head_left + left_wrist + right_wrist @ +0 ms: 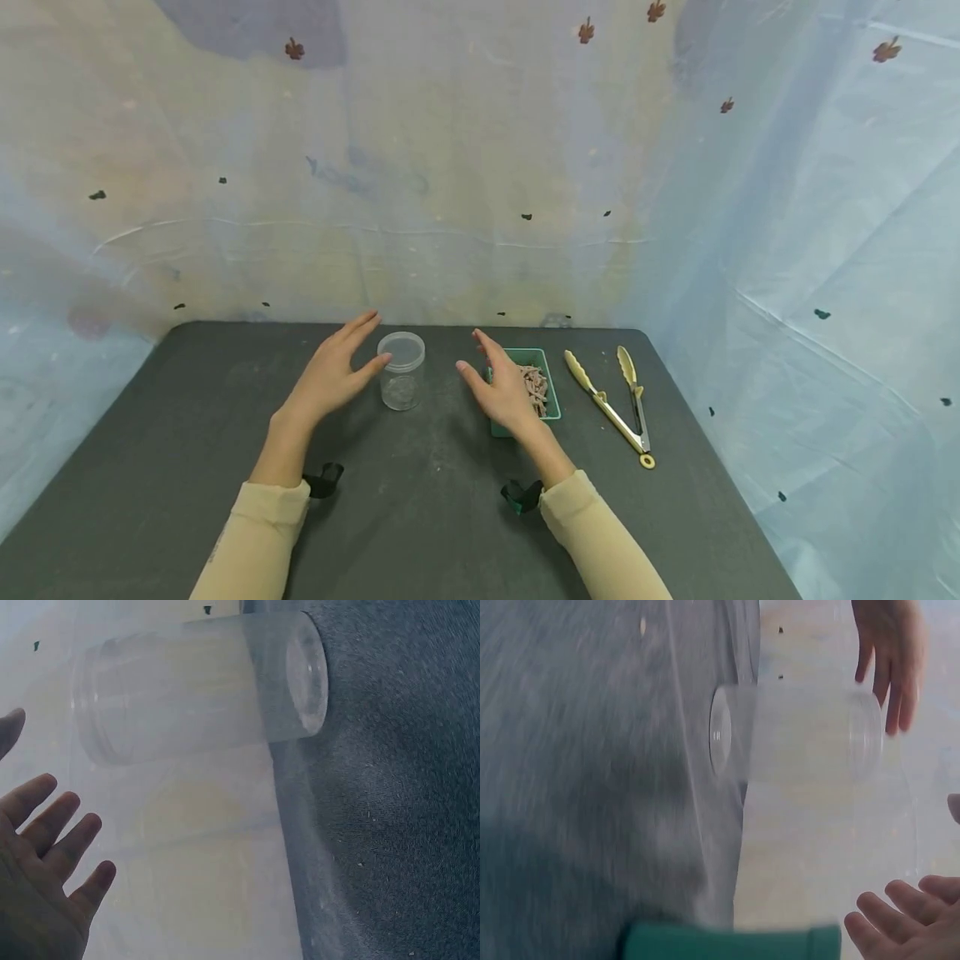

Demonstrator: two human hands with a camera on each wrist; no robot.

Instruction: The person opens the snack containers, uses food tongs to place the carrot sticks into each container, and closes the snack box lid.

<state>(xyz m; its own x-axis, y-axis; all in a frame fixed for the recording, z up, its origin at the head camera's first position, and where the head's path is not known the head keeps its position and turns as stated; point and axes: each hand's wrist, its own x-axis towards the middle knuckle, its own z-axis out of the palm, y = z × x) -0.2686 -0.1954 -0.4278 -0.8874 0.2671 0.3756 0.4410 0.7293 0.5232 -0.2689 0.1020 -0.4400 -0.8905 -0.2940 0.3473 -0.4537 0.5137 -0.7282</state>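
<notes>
Inside green container (pixel 531 357), head view only: brown pieces (pixel 536 388)

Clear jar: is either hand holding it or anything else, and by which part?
Nothing is held: the left hand and right hand are both apart from the clear jar.

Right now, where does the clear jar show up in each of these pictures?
Head: the clear jar is left of centre, below the middle, between the left hand and right hand.
Left wrist: turned sideways, upper part, left of centre.
Right wrist: turned sideways, right of centre, above the middle.
Shared landmark: the dark table, at the jar's base in all three.
</notes>
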